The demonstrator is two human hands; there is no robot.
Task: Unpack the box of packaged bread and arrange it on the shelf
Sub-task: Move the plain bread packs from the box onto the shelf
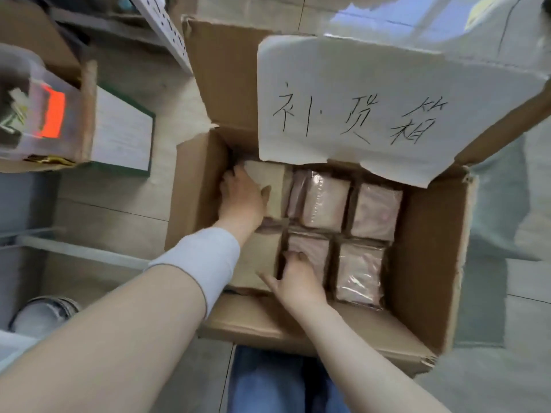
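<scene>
Arms reach forward; left hand (243,201) fingers curled; right hand (298,278) fingertips curled, thumb splayed.

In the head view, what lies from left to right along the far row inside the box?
Tan pack, gripped by the left hand → pink pack → second pink pack → box wall.

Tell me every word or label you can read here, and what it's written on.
"补货箱": handwritten in black on the white paper covering the cardboard box flap.
Green-edged sheet at left: print too blurred to read.
Bread packages and orange label: no readable text.
</scene>
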